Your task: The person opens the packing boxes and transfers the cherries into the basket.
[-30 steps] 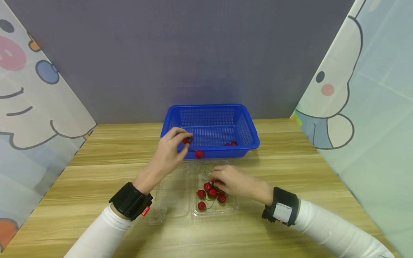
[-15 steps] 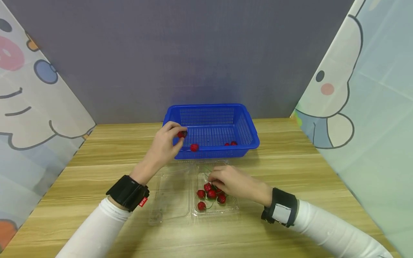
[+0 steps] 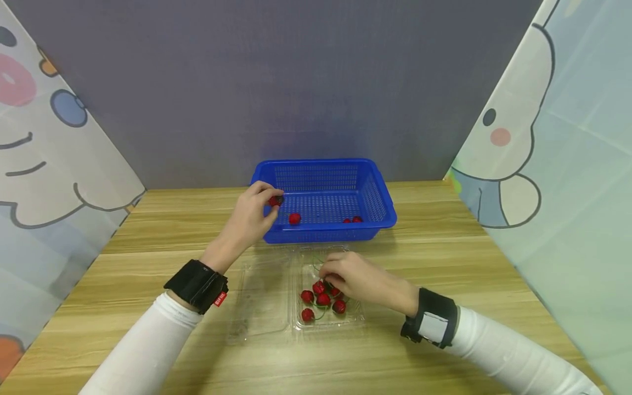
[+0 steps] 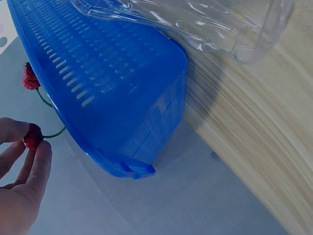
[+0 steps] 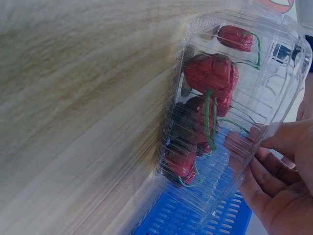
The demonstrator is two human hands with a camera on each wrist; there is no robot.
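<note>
My left hand [image 3: 252, 216] pinches a red artificial-looking cherry [image 3: 275, 201] between thumb and fingers, over the left side of the blue basket [image 3: 321, 235]. A second cherry [image 4: 30, 77] with a green stem is apart from the fingers, beside the basket's rim. My right hand [image 3: 348, 277] reaches into an open clear plastic clamshell box [image 3: 329, 325], fingers bent down over several cherries [image 3: 323, 299]. In the right wrist view, a green stem [image 5: 234, 123] runs to the thumb and fingertips; I cannot tell whether they grip it.
The box's clear lid [image 3: 264, 302] lies flat to its left on the wooden table [image 3: 444, 247]. Two cherries [image 3: 356, 219] lie at the basket's front right. A grey panel [image 3: 316, 88] stands behind the basket, with printed sheets on both sides.
My left hand has moved back and slightly left with its cherry, farther over the basket. The second cherry has shifted the same way, past the front rim. My right hand has hardly moved.
</note>
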